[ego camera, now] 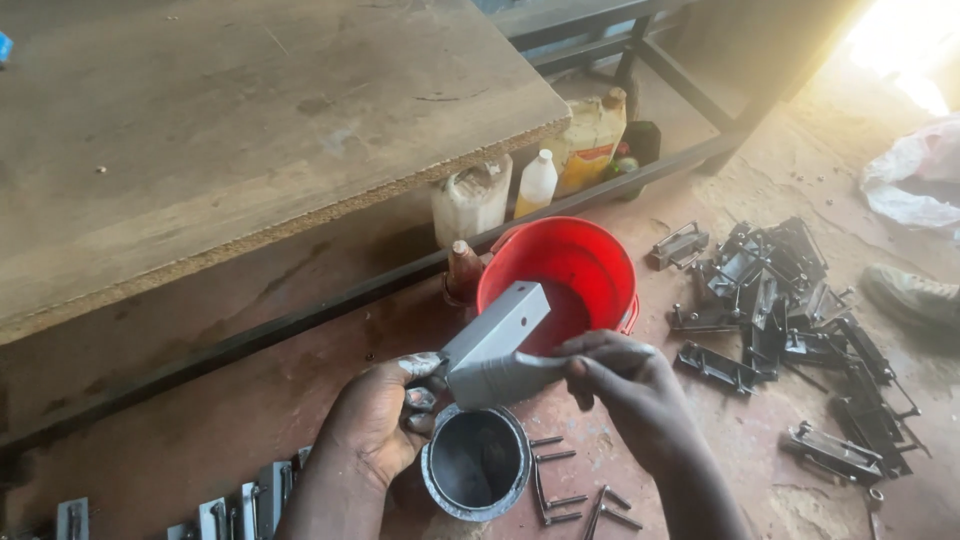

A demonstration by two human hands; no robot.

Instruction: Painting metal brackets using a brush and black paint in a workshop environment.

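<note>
While the left hand (375, 425) grips the grey metal bracket (497, 340) above the paint tin (477, 462), the right hand (625, 385), closed on it, coats its surface.

The metal bracket (497, 335) in my left grip (385, 420) was pale grey, wet with the same grey that smeared my fingertips. The brush (500, 378) under my right grip (625, 385) was coated grey too. Below, the paint tin (477, 463) was dark inside with a grey-splashed rim. The bucket (570, 270) was bright red. The floor (300, 390) was rusty brown, the loose brackets (790, 300) on it dark, nearly black. The wooden surface (230, 120) was dull tan, the oil jug (592, 135) yellow.
</note>
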